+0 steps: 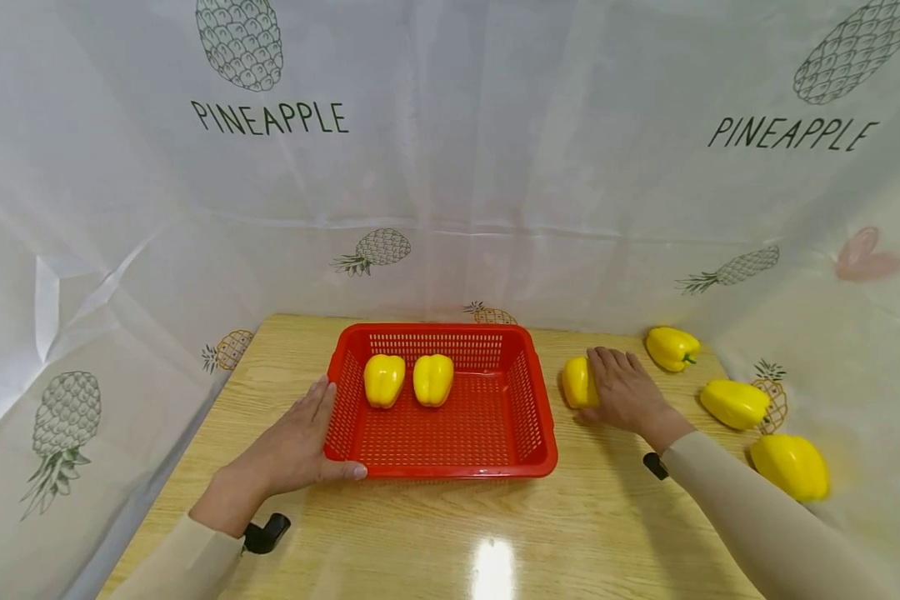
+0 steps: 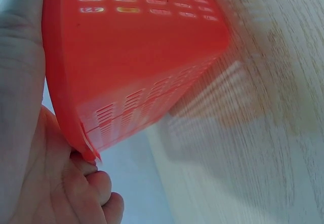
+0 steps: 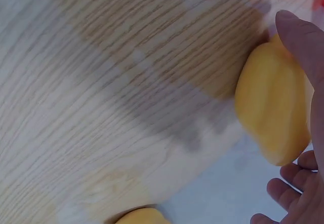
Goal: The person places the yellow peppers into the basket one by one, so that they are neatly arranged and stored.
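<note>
Left of centre in the head view, we see the left hand (image 1: 292,446) at the near-left corner of a red rectangular plastic basket (image 1: 457,472) with perforated walls. Its thumb stands well apart from the fingers, lying along the near rim while the extended fingers touch the left side; the forearm slants up from the lower left. Right of centre, we find the right hand (image 1: 625,392) curved palm-down over a glossy yellow bell pepper (image 1: 576,382), its thumb and fingers clasped about it, just beside the basket's right wall. That forearm reaches in from the lower right. We count two more yellow peppers (image 1: 384,381) side by side in the basket's left half, and three loose yellow peppers (image 1: 735,404) toward the right edge of the light wood-grain table (image 1: 390,542).
</note>
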A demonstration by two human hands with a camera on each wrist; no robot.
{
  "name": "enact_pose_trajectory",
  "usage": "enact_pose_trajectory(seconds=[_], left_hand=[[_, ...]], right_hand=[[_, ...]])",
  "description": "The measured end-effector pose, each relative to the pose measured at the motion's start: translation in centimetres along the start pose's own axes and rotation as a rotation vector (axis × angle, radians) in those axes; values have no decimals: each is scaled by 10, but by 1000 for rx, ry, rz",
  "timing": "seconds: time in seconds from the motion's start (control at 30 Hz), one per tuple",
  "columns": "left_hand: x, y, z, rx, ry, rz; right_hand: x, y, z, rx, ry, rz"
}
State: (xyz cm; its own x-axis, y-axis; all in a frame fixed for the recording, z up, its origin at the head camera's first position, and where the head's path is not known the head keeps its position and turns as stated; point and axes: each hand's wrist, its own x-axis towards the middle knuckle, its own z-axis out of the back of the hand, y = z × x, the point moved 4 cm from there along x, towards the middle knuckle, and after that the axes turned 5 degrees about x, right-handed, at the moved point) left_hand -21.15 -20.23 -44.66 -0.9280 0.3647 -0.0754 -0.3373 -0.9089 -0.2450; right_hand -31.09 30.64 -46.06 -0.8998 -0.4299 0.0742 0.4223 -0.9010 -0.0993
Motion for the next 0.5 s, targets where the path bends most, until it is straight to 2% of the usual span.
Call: enact_pose_trajectory(seconds=[0.17,0.5], left_hand=[[0,0,0,4,-2,-1],[0,0,1,-5,0,-1]], right_hand=[[4,4,0,-28,-7,24],[7,3,-6,-49,9,21]])
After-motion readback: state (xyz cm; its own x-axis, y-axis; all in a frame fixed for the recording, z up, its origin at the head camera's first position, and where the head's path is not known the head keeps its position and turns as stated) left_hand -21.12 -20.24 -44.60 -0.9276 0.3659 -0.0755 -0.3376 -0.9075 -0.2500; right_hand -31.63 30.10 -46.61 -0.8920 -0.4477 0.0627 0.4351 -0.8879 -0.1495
